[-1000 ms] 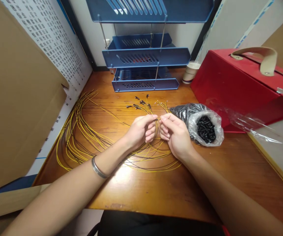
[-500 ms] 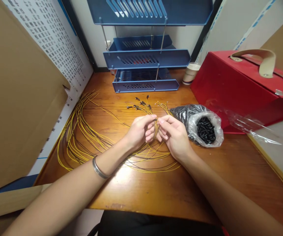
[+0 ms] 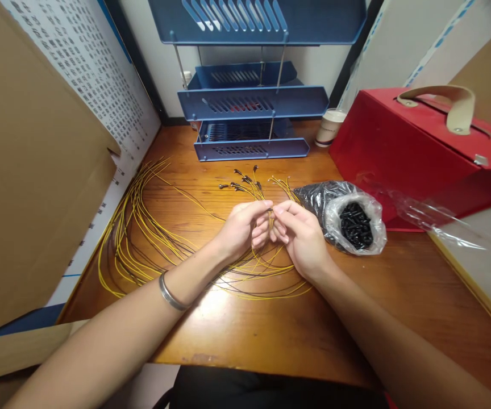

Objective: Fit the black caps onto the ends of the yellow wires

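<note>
My left hand (image 3: 243,228) and my right hand (image 3: 300,236) meet fingertip to fingertip over the middle of the wooden desk (image 3: 249,329). Both pinch the end of a thin yellow wire (image 3: 270,211) between thumb and forefinger. What the right fingertips press onto the wire end is too small to make out. A loose bundle of long yellow wires (image 3: 143,238) loops across the desk to the left and under my hands. Several wire ends with small dark caps (image 3: 241,180) fan out just beyond my fingers. A metal bangle sits on my left wrist.
A clear plastic bag of small black parts (image 3: 354,224) lies open right of my hands. Behind it stands a red box with a tan handle (image 3: 420,147). A blue stacked letter tray (image 3: 249,113) and a paper cup (image 3: 328,126) stand at the back. Cardboard (image 3: 28,170) walls the left side.
My right hand has edged slightly left, closing against the left fingertips at the wire end. The view has shifted a little; the wires and bag lie as before.
</note>
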Motion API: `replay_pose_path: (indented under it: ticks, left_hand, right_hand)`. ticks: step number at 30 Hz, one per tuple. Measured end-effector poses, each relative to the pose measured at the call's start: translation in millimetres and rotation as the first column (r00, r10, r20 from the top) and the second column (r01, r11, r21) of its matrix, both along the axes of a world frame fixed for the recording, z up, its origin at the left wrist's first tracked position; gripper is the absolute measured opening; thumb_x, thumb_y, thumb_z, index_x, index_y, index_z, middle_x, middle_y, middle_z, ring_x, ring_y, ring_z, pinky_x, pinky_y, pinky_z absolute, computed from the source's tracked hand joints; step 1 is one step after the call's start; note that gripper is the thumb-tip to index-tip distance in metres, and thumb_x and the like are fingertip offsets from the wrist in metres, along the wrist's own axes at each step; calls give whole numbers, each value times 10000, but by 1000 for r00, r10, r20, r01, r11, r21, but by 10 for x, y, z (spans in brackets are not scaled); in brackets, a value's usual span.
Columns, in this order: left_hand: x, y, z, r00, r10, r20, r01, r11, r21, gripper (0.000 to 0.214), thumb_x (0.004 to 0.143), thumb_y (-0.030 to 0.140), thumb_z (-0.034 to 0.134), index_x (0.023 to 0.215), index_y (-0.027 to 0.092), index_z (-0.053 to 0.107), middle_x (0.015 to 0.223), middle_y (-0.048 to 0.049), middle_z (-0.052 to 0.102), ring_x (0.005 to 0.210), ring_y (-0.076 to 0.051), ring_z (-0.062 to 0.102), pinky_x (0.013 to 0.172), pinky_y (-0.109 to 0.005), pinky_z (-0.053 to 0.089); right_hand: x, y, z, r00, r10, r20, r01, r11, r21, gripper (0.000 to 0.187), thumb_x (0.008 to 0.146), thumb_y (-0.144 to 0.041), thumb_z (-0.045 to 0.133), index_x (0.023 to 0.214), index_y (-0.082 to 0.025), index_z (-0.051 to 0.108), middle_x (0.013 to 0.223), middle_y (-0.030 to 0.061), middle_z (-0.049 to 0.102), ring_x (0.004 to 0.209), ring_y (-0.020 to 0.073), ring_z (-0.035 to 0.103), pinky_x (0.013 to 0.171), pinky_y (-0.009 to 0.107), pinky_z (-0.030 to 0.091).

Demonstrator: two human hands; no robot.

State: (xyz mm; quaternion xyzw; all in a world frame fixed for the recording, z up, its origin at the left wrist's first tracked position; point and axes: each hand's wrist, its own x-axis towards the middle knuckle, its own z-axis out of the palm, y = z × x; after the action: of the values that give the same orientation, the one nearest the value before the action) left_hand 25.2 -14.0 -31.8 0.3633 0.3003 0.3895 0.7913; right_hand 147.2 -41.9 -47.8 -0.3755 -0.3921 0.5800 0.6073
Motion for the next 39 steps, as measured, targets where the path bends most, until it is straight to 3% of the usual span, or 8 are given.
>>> replay_pose_path:
  ticks: [13, 19, 27, 31, 35, 39]
  left_hand:
    - [9, 12, 26, 999, 49, 22, -48, 998, -41, 420, 842, 305, 565, 469, 188, 411, 328, 56, 335, 246, -67, 309, 286, -169, 281]
    - [11, 12, 30, 998, 68, -10, -68, 997, -46, 430, 851, 313, 574, 477, 188, 404, 335, 57, 341, 248, -63, 306, 291, -166, 269]
    - [14, 18, 32, 996, 81, -22, -83, 995, -63, 434, 889, 293, 517, 482, 188, 408, 335, 54, 329, 248, -65, 296, 296, -171, 267]
    - [18, 14, 27, 997, 74, -21, -75, 995, -58, 432, 890, 300, 524, 491, 190, 400, 335, 57, 329, 249, -64, 293, 298, -169, 263]
    - [18, 12, 16, 998, 55, -5, -55, 998, -34, 431, 871, 320, 557, 494, 194, 392, 338, 59, 335, 253, -66, 307, 304, -172, 276]
    - [16, 2, 4, 1000, 29, 4, -29, 1000, 6, 437, 836, 330, 609, 488, 193, 382, 339, 63, 338, 258, -63, 322, 314, -171, 283]
  right_hand:
    - [14, 7, -5, 1000, -10, 1, 10, 1000, -18, 211, 770, -353, 706, 686, -177, 626, 503, -53, 467, 463, 80, 407, 499, 231, 360]
    - [9, -12, 51, 999, 8, -34, -12, 995, -103, 254, 705, -373, 767, 696, -173, 612, 497, -70, 436, 414, 48, 314, 373, 170, 193]
    - [7, -13, 77, 996, 45, -74, -57, 984, -167, 288, 668, -383, 800, 718, -175, 608, 493, -78, 447, 379, 30, 277, 323, 135, 153]
    - [-1, -13, 78, 997, 40, -70, -52, 983, -178, 278, 687, -389, 790, 735, -180, 613, 508, -75, 462, 374, 42, 309, 308, 143, 186]
    - [-5, -20, 67, 997, 14, -75, -23, 991, -128, 265, 710, -386, 782, 723, -187, 608, 509, -72, 471, 386, 59, 358, 327, 171, 288]
    - [-8, -22, 39, 998, 27, -53, -31, 996, -78, 272, 727, -379, 792, 713, -190, 598, 511, -74, 468, 395, 61, 364, 349, 183, 300]
